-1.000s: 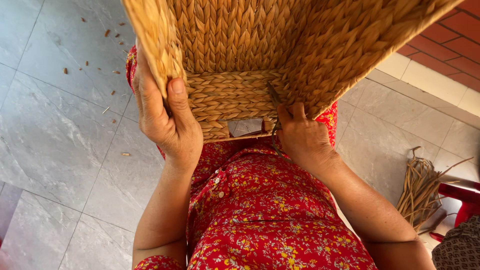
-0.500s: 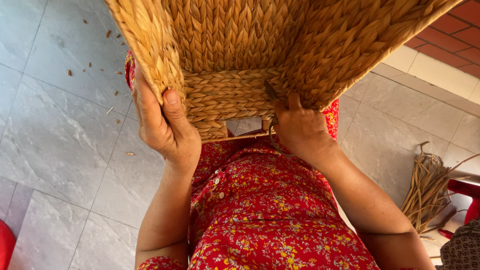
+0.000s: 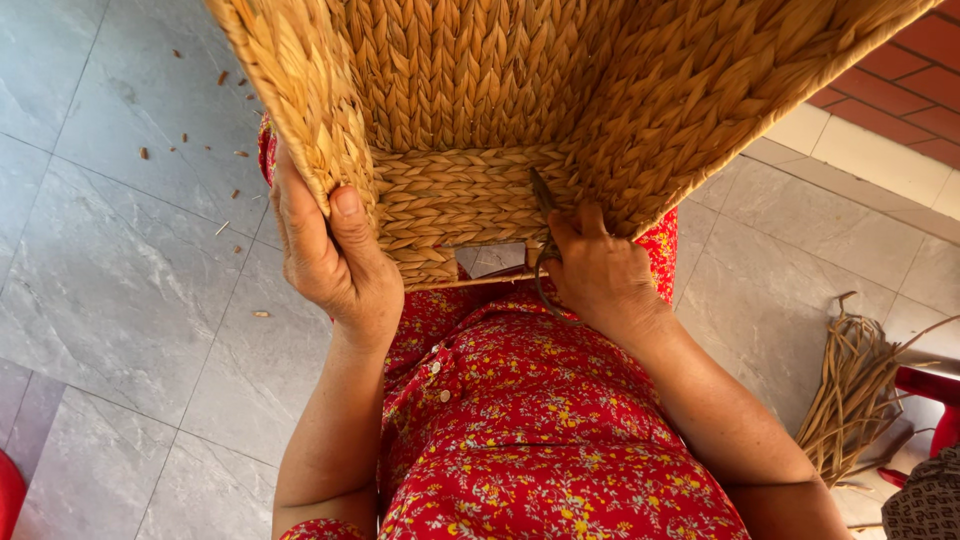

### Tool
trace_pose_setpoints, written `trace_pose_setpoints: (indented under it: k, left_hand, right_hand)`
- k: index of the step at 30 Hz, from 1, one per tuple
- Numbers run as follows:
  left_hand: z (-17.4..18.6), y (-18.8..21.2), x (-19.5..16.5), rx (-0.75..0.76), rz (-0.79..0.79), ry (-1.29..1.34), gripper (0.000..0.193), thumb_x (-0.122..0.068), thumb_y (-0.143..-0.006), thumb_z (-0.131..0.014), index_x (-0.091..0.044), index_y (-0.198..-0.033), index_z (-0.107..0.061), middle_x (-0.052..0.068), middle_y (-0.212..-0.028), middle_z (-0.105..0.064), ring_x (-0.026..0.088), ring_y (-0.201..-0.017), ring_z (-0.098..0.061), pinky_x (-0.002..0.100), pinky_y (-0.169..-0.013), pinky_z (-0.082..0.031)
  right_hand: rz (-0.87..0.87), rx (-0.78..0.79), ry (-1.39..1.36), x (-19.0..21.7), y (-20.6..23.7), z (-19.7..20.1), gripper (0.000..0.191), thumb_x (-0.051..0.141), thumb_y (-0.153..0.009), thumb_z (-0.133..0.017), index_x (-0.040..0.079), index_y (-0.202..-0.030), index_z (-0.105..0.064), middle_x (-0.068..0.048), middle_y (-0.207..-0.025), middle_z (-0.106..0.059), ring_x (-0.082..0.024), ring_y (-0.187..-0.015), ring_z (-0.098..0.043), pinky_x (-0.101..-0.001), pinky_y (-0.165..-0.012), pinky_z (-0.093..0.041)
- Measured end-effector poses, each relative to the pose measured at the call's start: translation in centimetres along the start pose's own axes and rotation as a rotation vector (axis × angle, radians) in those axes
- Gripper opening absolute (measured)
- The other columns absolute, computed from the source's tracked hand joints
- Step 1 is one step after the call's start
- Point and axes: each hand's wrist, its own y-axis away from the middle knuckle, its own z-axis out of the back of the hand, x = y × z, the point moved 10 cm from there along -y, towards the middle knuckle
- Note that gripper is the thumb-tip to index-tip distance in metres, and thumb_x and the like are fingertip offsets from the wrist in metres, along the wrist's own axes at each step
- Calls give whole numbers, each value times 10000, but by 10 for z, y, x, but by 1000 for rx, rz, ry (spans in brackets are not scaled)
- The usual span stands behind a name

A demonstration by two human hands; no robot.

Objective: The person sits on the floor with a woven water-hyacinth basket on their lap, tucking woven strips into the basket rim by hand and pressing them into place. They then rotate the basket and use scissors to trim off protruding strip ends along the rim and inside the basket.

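— What fills the view?

— A big woven basket (image 3: 520, 110) of pale gold plaited fibre, tipped toward the person and resting against the lap of a red flowered dress (image 3: 540, 440). Its rim, with a small rectangular handle gap, sits between the two hands. Grey floor tiles (image 3: 110, 300) lie below, with a bundle of loose dry strands (image 3: 850, 390) off to the right.

— Has anything shifted over the last second?

— Very little. The basket has tilted a touch and the left corner has come lower; both hands have kept their places on the rim.

— How do the hands stand?

— The left hand (image 3: 330, 265) is closed around the basket's corner edge, thumb pressed up on the weave. The right hand (image 3: 600, 275) is curled at the rim beside the gap, fingers pinched on a dark strand (image 3: 542, 200) that runs up into the braid.

— And that means?

— I judge the weaving at the rim is ongoing, the strand being worked in while the other hand steadies the basket.
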Motion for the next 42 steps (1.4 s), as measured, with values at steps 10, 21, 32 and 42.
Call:
trace_pose_setpoints:
  k: [10,21,32,42]
  left_hand:
    - [0,0,-2,-6,-6,0,424,-170,-1229,-512,-20,-1612,-406,120,-1535,-530,225,-1364,-546,318,-1171,-442]
    - [-5,-5,1,17,-35,4,401,-154,-1239,-494,-19,-1602,-389,119,-1562,-507,230,-1419,-509,326,-1202,-429]
    - [11,13,-69,-161,-487,-335,409,-166,-1153,-570,-13,-1508,-438,153,-1537,-448,332,-1424,-480,425,-1247,-436]
    - [-205,56,89,951,-94,-349,698,126,-750,-595,-135,-1397,-621,101,-1433,-570,309,-1196,-590,434,-990,-524]
  right_hand:
    - [86,-10,23,3,-23,-3,430,240,-815,-741,44,-1183,-635,-219,-1173,-592,-369,-737,-736,-466,-602,-612]
    - [32,-41,-31,0,10,-6,657,330,-837,-752,51,-1384,-519,-231,-1224,-561,-375,-663,-728,-461,-507,-604]
    - [61,-213,-156,0,33,-22,652,230,-829,-738,62,-1421,-524,-151,-1205,-569,-309,-577,-687,-419,-480,-584]
    - [57,-197,-137,5,29,-13,674,268,-821,-744,63,-1422,-520,-139,-1213,-578,-324,-596,-692,-437,-474,-583]
